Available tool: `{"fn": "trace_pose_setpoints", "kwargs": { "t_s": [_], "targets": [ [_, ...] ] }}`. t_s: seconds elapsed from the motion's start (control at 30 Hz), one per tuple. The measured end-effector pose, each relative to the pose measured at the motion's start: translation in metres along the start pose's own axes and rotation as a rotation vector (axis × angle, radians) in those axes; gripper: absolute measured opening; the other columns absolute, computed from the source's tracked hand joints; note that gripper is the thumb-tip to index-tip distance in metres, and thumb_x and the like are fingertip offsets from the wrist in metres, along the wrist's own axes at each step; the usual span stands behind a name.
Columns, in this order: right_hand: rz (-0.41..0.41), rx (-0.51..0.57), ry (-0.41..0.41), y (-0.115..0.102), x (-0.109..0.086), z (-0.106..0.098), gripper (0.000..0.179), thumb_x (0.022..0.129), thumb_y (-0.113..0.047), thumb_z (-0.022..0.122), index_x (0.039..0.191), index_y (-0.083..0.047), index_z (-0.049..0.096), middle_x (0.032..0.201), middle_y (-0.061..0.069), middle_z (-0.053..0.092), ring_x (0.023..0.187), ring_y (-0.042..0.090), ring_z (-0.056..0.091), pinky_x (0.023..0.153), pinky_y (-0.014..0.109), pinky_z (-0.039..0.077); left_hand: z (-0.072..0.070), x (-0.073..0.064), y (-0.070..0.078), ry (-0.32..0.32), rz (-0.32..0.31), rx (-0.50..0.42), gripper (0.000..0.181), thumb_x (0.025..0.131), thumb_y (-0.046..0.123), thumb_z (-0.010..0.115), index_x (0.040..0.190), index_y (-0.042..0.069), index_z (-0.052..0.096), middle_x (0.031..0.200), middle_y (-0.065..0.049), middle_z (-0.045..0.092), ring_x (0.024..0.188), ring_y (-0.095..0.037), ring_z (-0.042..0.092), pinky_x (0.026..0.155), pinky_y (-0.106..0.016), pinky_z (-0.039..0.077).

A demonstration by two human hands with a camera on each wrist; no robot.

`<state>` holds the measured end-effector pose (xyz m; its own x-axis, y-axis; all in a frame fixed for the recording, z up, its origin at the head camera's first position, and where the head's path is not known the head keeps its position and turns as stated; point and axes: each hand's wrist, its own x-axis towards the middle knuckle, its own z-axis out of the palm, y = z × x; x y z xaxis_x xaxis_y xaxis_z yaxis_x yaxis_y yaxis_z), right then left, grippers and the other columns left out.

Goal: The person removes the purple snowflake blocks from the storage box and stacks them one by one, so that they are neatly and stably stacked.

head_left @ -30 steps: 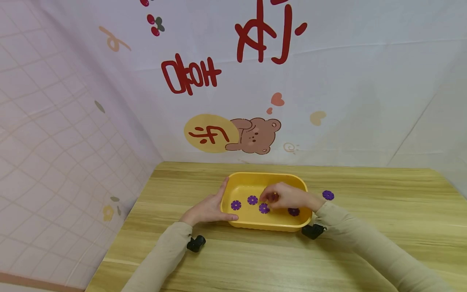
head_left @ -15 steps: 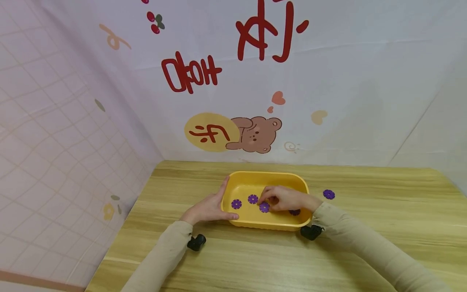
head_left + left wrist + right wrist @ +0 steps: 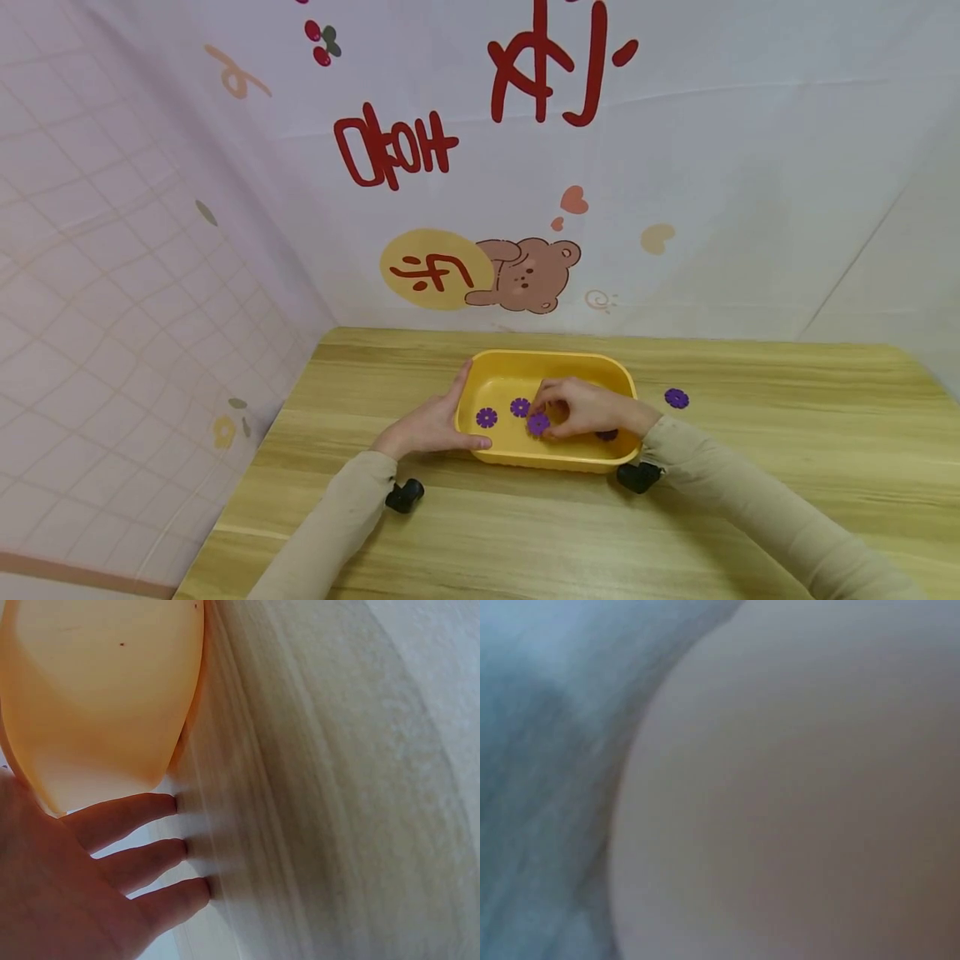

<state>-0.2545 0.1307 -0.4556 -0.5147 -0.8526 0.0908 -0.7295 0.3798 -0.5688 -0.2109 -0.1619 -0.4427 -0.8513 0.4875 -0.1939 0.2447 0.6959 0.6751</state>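
Observation:
The yellow plastic basin stands on the wooden table. My left hand steadies its left end, with the thumb over the front rim and the forefinger along the far left corner. The left wrist view shows this hand's fingers spread against the outside of the basin. Inside the basin, my right hand pinches a purple snowflake disc between thumb and fingers. Two more discs lie to its left, one disc and another disc. A further disc is partly hidden under the right wrist.
One purple snowflake disc lies on the table to the right of the basin. A white printed cloth hangs behind the table. The right wrist view is blurred and filled by a close surface.
My right thumb and fingers have closed on the middle disc, which has shifted slightly to the left. My left hand keeps its place on the basin.

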Motion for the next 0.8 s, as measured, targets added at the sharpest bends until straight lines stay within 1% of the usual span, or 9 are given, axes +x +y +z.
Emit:
{"fn": "trace_pose_setpoints", "kwargs": {
  "t_s": [0.1, 0.27, 0.37, 0.43, 0.53, 0.6, 0.73, 0.8],
  "targets": [
    [0.006, 0.016, 0.027, -0.003, -0.001, -0.002, 0.029, 0.080, -0.020, 0.079, 0.107, -0.012, 0.072, 0.096, -0.005, 0.059, 0.078, 0.012, 0.050, 0.068, 0.024, 0.044, 0.000, 0.000, 0.000, 0.000, 0.001, -0.001, 0.126, 0.073, 0.058, 0.077, 0.154, 0.026, -0.014, 0.116, -0.018, 0.061, 0.096, -0.019, 0.059, 0.095, -0.041, 0.044],
    [-0.011, 0.070, 0.091, -0.009, -0.005, -0.007, 0.027, 0.079, -0.015, 0.079, 0.105, -0.010, 0.072, 0.094, -0.003, 0.058, 0.075, 0.020, 0.053, 0.065, 0.026, 0.045, 0.000, 0.000, 0.000, -0.001, 0.012, -0.010, 0.126, 0.073, 0.057, 0.078, 0.155, 0.022, -0.013, 0.110, -0.014, 0.062, 0.092, -0.017, 0.059, 0.094, -0.041, 0.044],
    [-0.034, 0.085, 0.128, -0.009, -0.010, -0.011, 0.025, 0.080, -0.015, 0.078, 0.105, -0.010, 0.073, 0.095, -0.003, 0.060, 0.073, 0.022, 0.054, 0.062, 0.027, 0.046, 0.000, 0.000, 0.000, -0.005, 0.008, -0.012, 0.126, 0.074, 0.057, 0.077, 0.154, 0.025, -0.014, 0.107, -0.010, 0.063, 0.091, -0.016, 0.059, 0.093, -0.040, 0.045],
    [-0.052, 0.094, 0.152, -0.008, -0.014, -0.014, 0.024, 0.081, -0.015, 0.079, 0.104, -0.010, 0.073, 0.095, -0.003, 0.060, 0.069, 0.023, 0.054, 0.059, 0.026, 0.045, 0.000, 0.000, 0.000, -0.009, 0.007, -0.019, 0.126, 0.074, 0.056, 0.077, 0.154, 0.027, -0.016, 0.103, -0.008, 0.063, 0.089, -0.015, 0.060, 0.093, -0.040, 0.045],
    [-0.075, 0.115, 0.196, -0.006, -0.021, -0.018, 0.024, 0.081, -0.014, 0.079, 0.103, -0.009, 0.073, 0.094, -0.001, 0.061, 0.063, 0.026, 0.051, 0.054, 0.025, 0.041, 0.000, 0.000, 0.000, -0.010, 0.010, -0.026, 0.126, 0.075, 0.055, 0.078, 0.154, 0.026, -0.016, 0.101, -0.006, 0.064, 0.087, -0.015, 0.060, 0.093, -0.040, 0.045],
    [-0.067, 0.126, 0.225, -0.005, -0.027, -0.021, 0.024, 0.080, -0.011, 0.080, 0.103, -0.008, 0.072, 0.094, 0.001, 0.061, 0.061, 0.028, 0.049, 0.054, 0.025, 0.039, 0.000, 0.000, 0.000, -0.008, 0.019, -0.029, 0.126, 0.075, 0.053, 0.078, 0.154, 0.023, -0.015, 0.099, -0.006, 0.064, 0.086, -0.015, 0.060, 0.093, -0.040, 0.045],
    [-0.036, 0.123, 0.284, -0.002, -0.038, -0.027, 0.027, 0.078, -0.006, 0.081, 0.103, -0.006, 0.072, 0.095, 0.003, 0.061, 0.064, 0.027, 0.049, 0.055, 0.034, 0.040, -0.001, 0.000, 0.001, -0.006, 0.027, -0.033, 0.126, 0.075, 0.052, 0.079, 0.154, 0.019, -0.014, 0.098, -0.006, 0.064, 0.084, -0.015, 0.060, 0.092, -0.041, 0.046],
    [-0.021, 0.115, 0.299, -0.001, -0.043, -0.030, 0.028, 0.077, -0.005, 0.081, 0.103, -0.006, 0.072, 0.096, 0.004, 0.061, 0.066, 0.026, 0.049, 0.055, 0.038, 0.041, -0.001, 0.000, 0.001, -0.007, 0.025, -0.037, 0.126, 0.075, 0.052, 0.079, 0.154, 0.018, -0.014, 0.098, -0.006, 0.064, 0.083, -0.014, 0.060, 0.092, -0.040, 0.045]
  ]
}}
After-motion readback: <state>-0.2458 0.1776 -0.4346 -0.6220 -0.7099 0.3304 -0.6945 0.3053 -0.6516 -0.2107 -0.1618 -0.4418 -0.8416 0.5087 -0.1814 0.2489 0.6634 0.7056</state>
